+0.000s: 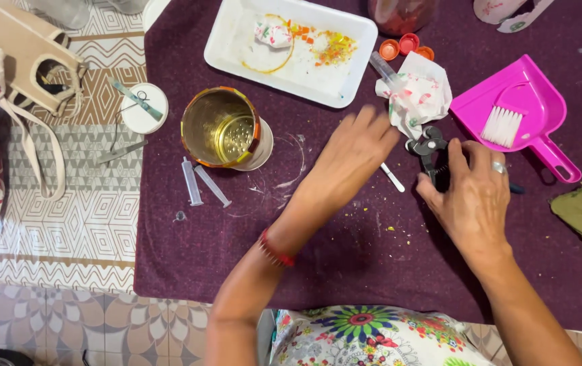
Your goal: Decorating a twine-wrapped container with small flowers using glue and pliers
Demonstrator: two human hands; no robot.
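Black pliers (428,150) lie on the purple cloth (345,264), right hand (474,193) closed around their handles. Left hand (352,159) open, fingers spread, touching the crumpled stained tissue (416,95) just above the pliers. Left of the pliers: two syringes (199,183), one gold tin (222,127). Right: one pink dustpan (525,102).

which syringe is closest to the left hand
The clear syringe lying against the crumpled tissue, just beyond the left hand; the other two syringes lie near the tin.

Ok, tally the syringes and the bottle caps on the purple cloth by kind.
Syringes: 3, a pair beside the gold tin, one at the tissue.
Bottle caps: 3.
Total: 6.
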